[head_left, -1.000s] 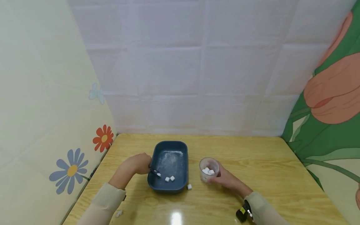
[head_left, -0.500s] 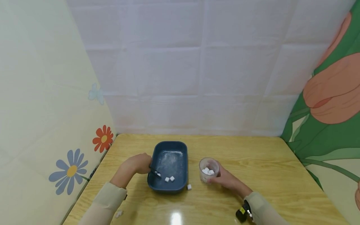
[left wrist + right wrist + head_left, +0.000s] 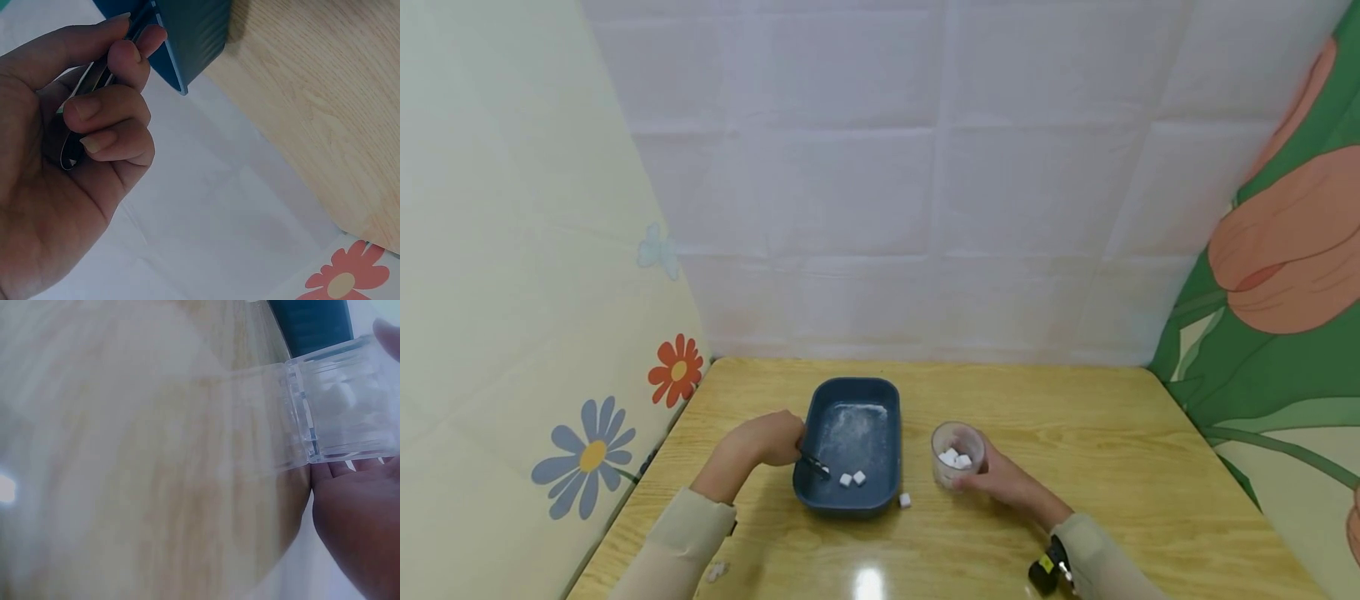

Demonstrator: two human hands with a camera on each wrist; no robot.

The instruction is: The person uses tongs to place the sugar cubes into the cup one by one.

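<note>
My left hand (image 3: 771, 437) grips slim dark metal tongs (image 3: 814, 463) over the left rim of a dark blue tray (image 3: 891, 425). In the left wrist view, fingers and thumb curl round the tongs (image 3: 94, 78). At their tips, inside the tray, a white sugar cube is partly hidden. Two more sugar cubes (image 3: 853, 478) lie beside it on the powdery tray bottom. To the right of the tray, my right hand (image 3: 1000, 479) holds a clear cup (image 3: 946, 471) with several sugar cubes (image 3: 955, 457) in it. The cup stands upright on the table (image 3: 187, 506).
One sugar cube (image 3: 905, 500) lies on the wooden table (image 3: 1037, 400) near the tray's front right corner. White crumbs (image 3: 717, 571) lie by the left forearm. A white cloth (image 3: 850, 208) hangs behind the table, with flower-patterned cloths at both sides.
The tongs' arms have drawn closer together at the sugar cube in the tray. Both hands, the cup and the tray stay in place.
</note>
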